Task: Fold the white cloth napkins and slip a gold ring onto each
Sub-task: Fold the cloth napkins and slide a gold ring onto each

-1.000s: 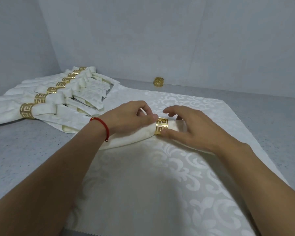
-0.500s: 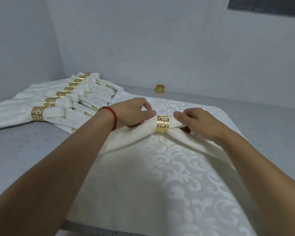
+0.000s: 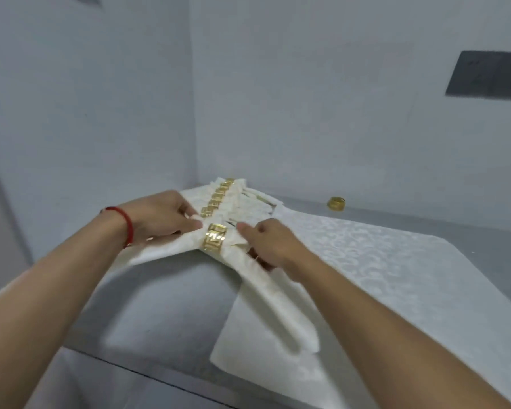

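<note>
A folded white napkin (image 3: 281, 302) with a gold ring (image 3: 215, 240) round its middle is held above the grey counter. My left hand (image 3: 160, 216) grips the napkin's left half just beside the ring. On the other side of the ring, my right hand (image 3: 270, 245) pinches the right half. Behind them lies a row of several finished ringed napkins (image 3: 219, 199). The frame is motion-blurred.
A spare gold ring (image 3: 336, 203) stands on the grey counter (image 3: 165, 305) near the back wall. A flat patterned white cloth (image 3: 396, 270) is spread at the right. The counter's front edge runs along the bottom left. A dark panel (image 3: 487, 75) hangs on the wall.
Both hands have carried the ringed napkin off the flat cloth to the left, toward the row of finished napkins. The view has swung left with them.
</note>
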A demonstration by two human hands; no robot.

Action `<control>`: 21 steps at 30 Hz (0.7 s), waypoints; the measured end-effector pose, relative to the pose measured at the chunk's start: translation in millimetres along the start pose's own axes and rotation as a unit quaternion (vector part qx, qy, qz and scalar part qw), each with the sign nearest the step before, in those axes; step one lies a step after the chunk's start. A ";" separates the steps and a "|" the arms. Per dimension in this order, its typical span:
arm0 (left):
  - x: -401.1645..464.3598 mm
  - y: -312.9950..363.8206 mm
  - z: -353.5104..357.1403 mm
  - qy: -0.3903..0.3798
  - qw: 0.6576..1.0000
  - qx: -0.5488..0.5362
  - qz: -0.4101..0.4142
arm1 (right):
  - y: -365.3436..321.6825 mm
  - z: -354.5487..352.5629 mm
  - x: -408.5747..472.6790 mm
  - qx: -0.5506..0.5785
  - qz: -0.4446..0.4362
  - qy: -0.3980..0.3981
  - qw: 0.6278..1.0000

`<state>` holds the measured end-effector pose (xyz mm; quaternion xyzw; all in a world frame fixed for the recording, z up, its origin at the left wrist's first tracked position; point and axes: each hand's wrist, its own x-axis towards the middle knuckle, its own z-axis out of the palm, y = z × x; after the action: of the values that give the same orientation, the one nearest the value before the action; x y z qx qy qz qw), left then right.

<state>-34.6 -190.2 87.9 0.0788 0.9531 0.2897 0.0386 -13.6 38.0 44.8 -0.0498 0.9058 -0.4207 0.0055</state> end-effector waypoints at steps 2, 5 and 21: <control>1.4 -27.2 -2.6 0.013 1.000 -0.014 -0.022 | -10.8 31.6 14.7 -0.015 -0.005 0.015 1.000; 9.5 -59.2 1.3 0.072 0.997 -0.006 -0.030 | -22.2 66.2 31.3 -0.073 -0.013 0.051 0.996; 28.7 -108.6 35.3 0.145 0.978 -0.146 -0.041 | -18.5 92.4 52.3 -0.179 -0.023 0.094 0.979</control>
<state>-72.5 -255.0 -2.9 -0.0095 0.8982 0.4325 -0.0776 -59.3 -49.2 0.8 -0.0308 0.9616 -0.2547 -0.0981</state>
